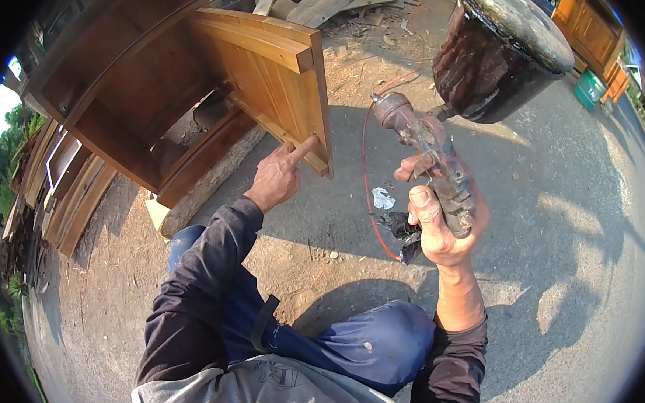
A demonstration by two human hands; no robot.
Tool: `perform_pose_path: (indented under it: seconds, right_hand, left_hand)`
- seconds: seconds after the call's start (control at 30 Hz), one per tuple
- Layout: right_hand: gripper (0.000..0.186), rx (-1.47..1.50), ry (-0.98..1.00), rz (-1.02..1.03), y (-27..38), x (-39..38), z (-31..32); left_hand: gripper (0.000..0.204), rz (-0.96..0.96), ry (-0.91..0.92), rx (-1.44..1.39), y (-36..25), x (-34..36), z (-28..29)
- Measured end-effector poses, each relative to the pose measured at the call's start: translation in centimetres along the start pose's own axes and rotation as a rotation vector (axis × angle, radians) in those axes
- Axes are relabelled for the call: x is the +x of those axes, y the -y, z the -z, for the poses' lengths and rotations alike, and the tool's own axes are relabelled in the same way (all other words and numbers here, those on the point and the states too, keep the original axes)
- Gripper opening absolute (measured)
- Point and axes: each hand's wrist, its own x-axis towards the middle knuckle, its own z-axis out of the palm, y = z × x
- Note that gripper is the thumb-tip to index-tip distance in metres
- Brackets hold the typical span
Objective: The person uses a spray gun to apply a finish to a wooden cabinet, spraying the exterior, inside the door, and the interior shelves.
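Right hand (447,251): closed firmly about the handle of a paint-crusted, brown-grey metal spray gun (431,149), thumb laid along its near side; the gun raised above the ground, nozzle end pointing away from the wrist; joined to it, to the right, one large round paint cup (488,66), dark red-brown and streaked, with a mottled whitish top, tilted.

Left hand (277,176): index finger extended to the lower part of a honey-brown wooden cabinet door (274,71), its tip seemingly touching; remaining fingers curled, and whether they hold anything cannot be told; the door standing open from a dark reddish-brown wooden cabinet (135,102), at upper left; beneath that, a rough pale timber (214,175).

Below the gun: one thin red hose (365,154), curving along the grey concrete ground (324,223); beside the hose, one crumpled white scrap (383,198) and one crumpled black piece of sheeting (398,225).

Farther out: stacked brown boards (78,198), left; loose wood offcuts (333,5), at the top; one green bucket (589,90), far right.
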Motion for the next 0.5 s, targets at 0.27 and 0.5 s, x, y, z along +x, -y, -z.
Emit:
perform_pose_path:
  seconds: [0.27, 0.5]
  right_hand:
    - [0.041, -0.015, -0.015, 0.173, -0.2, 2.4, -1.9]
    - [0.037, 0.06, -0.065, 0.101, -0.4, 2.3, -2.0]
  left_hand:
    - [0.083, 0.05, 0.101, -0.037, -0.8, -0.2, 0.9]
    - [0.085, 0.033, 0.085, -0.057, -0.4, -0.3, 0.4]
